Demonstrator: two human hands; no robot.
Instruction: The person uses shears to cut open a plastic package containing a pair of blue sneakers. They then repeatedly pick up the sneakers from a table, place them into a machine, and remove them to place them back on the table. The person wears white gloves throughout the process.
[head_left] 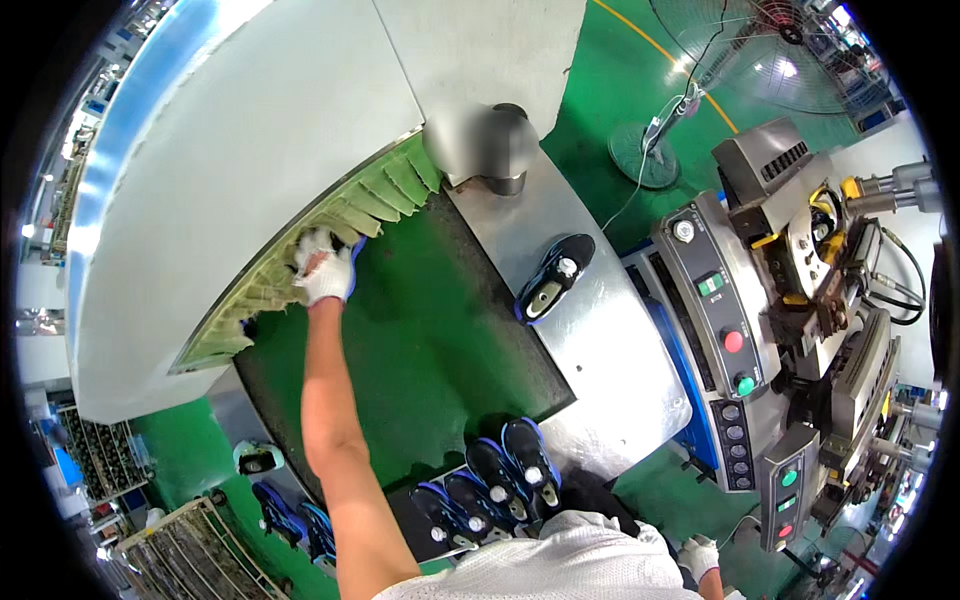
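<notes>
My left hand (324,268), in a white glove, reaches to the pale green strip curtain (375,192) on the white machine housing. It is closed on a dark shoe upper with a blue edge (357,257); the hand hides most of that upper. Low at the right, my right hand (698,554), gloved too, hangs beside my body with its fingers loosely apart and nothing visible in it. A black shoe upper with blue trim (557,278) lies alone on the steel ledge (610,345). Several similar shoe uppers (490,480) stand in a row right before my body.
The white housing (240,150) arches over the far left. Blue-edged uppers (280,512) and a pale green one (258,458) sit on the left ledge. A machine with a button panel (715,290) stands right, a fan (645,155) behind it. A rack (195,550) is lower left.
</notes>
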